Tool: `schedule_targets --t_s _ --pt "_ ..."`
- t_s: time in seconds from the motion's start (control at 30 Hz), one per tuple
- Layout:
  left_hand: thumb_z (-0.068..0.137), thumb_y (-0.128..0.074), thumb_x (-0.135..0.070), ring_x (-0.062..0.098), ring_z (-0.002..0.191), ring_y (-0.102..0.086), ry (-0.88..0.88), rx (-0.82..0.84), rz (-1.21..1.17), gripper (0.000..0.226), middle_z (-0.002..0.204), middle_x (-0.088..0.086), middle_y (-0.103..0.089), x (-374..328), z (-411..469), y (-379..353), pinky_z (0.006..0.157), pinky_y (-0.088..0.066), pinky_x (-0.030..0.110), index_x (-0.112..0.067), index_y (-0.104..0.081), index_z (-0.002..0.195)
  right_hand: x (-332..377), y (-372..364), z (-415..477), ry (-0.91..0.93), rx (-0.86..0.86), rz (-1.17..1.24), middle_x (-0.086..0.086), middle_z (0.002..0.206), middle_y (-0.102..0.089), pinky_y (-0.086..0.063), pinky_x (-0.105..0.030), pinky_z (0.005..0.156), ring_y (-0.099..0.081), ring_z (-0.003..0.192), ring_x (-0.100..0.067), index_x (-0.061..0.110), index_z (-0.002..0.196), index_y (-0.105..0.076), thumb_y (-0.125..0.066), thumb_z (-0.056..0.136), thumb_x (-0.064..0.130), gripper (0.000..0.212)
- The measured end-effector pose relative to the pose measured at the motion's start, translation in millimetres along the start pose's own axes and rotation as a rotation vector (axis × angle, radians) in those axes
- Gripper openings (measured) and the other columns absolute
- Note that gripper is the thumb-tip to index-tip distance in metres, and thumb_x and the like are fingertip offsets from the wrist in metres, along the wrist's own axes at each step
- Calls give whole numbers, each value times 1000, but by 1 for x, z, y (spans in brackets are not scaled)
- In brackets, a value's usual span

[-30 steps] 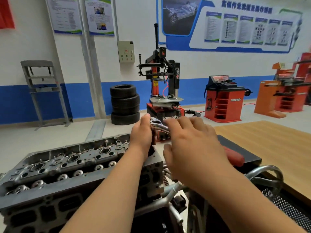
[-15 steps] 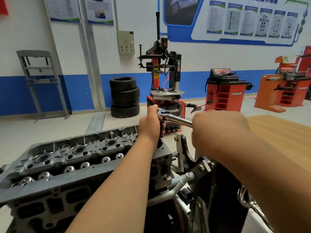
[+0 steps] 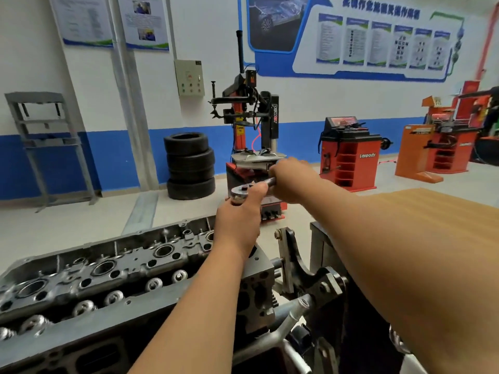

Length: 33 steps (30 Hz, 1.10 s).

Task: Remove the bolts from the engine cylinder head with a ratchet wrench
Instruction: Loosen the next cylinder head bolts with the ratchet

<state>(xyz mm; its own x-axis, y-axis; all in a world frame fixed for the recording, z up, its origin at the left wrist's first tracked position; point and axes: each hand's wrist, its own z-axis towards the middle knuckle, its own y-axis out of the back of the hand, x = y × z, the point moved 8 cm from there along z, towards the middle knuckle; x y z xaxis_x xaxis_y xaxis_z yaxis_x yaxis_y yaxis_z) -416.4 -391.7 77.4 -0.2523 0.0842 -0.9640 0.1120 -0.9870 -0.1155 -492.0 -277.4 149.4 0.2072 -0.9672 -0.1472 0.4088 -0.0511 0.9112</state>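
The grey engine cylinder head [image 3: 113, 268] lies across the lower left, its top full of round bores and holes. At its far right end a chrome ratchet wrench [image 3: 244, 191] stands over the head. My left hand [image 3: 239, 220] grips the wrench's head and the extension below it, which my fingers hide. My right hand [image 3: 293, 182] is wrapped round the wrench handle, out to the right and farther away. The bolt under the wrench is hidden.
The engine sits on a metal stand with a bracket [image 3: 299, 268] at its right end. A wooden table [image 3: 432, 209] lies to the right. Farther off stand a tyre changer [image 3: 255, 147], stacked tyres [image 3: 190, 166] and a red wheel balancer [image 3: 348, 155].
My right hand has swung the wrench handle away from me and to the right, round the wrench head. My left hand has stayed on the wrench head. The view has tilted.
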Motion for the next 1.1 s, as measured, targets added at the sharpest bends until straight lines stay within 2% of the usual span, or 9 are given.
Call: schedule_targets --t_s 0.1,0.2,0.4,0.5,0.67,0.73,0.9,1.0,1.1 --pt "69 -71 -49 16 49 -51 -9 -80 52 27 51 -8 -56 7 5 7 55 -43 27 -25 -66 60 48 -16 46 127 100 216 -6 117 -55 -43 -39 94 -51 107 -26 22 114 -61 -58 90 14 25" --pt "75 -71 -42 23 63 -57 -50 -191 183 23 60 -4 -61 6 9 13 65 -51 34 -20 -67 71 61 -17 51 212 29 304 -5 120 -52 -42 -43 97 -47 113 -26 21 112 -61 -64 87 13 26" --pt "81 -67 -28 20 54 -51 -11 -224 222 24 45 -8 -53 6 10 10 58 -46 28 -17 -59 62 -8 -5 -7 -77 -133 230 -1 109 -52 -22 -49 106 -41 116 -26 26 98 -49 -52 91 31 10" --pt "84 -64 -23 18 51 -50 -34 -235 318 26 45 -6 -51 1 9 9 50 -37 24 -16 -54 61 -33 8 -72 -214 -150 129 -4 119 -47 -5 -55 113 -36 122 -28 23 114 -44 -49 90 34 27" --pt "90 -57 -21 21 64 -57 -145 -243 529 24 65 -1 -57 -10 7 5 52 -35 25 -19 -49 67 0 49 -186 -135 -280 -143 -6 107 -56 -39 -45 86 -51 98 -28 18 122 -51 -57 78 45 52" --pt "91 -56 -22 24 69 -60 -135 -231 576 21 72 3 -62 -12 2 3 54 -38 25 -18 -52 71 12 55 -207 -94 -322 -190 -9 100 -59 -43 -43 78 -55 89 -30 12 120 -55 -63 72 45 59" --pt "86 -48 -42 27 97 -56 -195 -20 942 18 92 1 -66 -22 7 4 93 -42 40 -27 -56 78 -8 42 -170 -114 -249 -113 0 111 -50 -31 -42 90 -45 103 -24 23 122 -42 -50 81 45 47" --pt "88 -62 -26 23 103 -62 -71 203 501 5 98 1 -71 -13 8 -4 89 -47 32 -27 -67 88 -31 22 -115 -127 -231 79 5 104 -45 -23 -43 101 -42 109 -23 26 108 -45 -54 82 42 31" --pt "90 -58 -14 18 84 -71 -15 238 381 13 79 6 -75 -5 12 -5 75 -48 25 -13 -70 84 -26 1 -50 -109 -181 200 0 113 -49 -24 -45 104 -40 116 -24 24 111 -51 -56 85 38 31"
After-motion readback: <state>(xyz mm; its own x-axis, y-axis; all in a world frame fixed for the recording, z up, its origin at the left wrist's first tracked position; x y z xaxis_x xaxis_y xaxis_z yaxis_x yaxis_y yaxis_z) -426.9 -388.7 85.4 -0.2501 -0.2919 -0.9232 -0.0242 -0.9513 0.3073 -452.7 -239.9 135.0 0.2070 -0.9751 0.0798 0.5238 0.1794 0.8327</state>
